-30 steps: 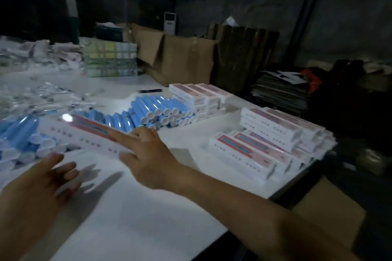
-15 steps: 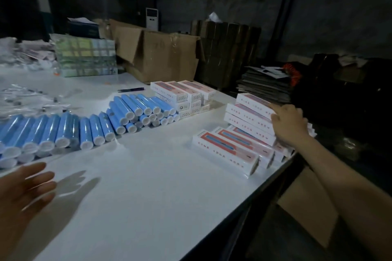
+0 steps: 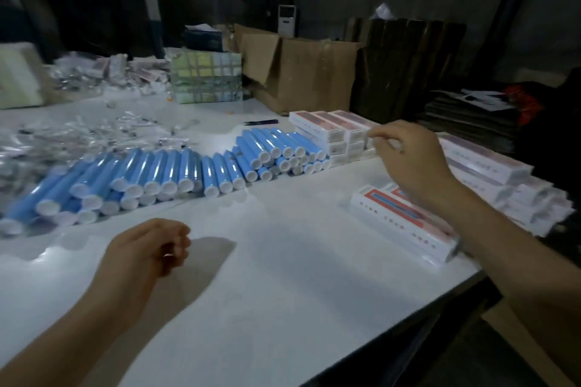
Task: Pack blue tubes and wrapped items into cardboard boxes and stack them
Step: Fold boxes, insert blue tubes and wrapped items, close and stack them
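Several blue tubes (image 3: pixel 188 173) with white caps lie in a long row across the white table (image 3: pixel 267 276). Small white cardboard boxes with red panels stand in three groups: a back stack (image 3: pixel 330 132), a right stack (image 3: pixel 484 173) and a low front row (image 3: pixel 402 223). Clear wrapped items (image 3: pixel 63 141) are heaped at the left. My right hand (image 3: pixel 408 160) hovers between the back stack and the right stack, fingers loosely bent, holding nothing. My left hand (image 3: pixel 151 248) hangs over bare table in front of the tubes, fingers curled in and empty.
A large open brown carton (image 3: pixel 301 72) and a wrapped block of green-yellow packs (image 3: pixel 207 78) stand at the back. A dark pen (image 3: pixel 261 122) lies behind the tubes. Flattened cardboard (image 3: pixel 408 66) leans at the back right. The table's edge (image 3: pixel 408 324) runs diagonally at the lower right.
My right hand set a boxed item on the right stack, then lifted off and moved left toward the back stack. My left hand curled its fingers and moved forward.
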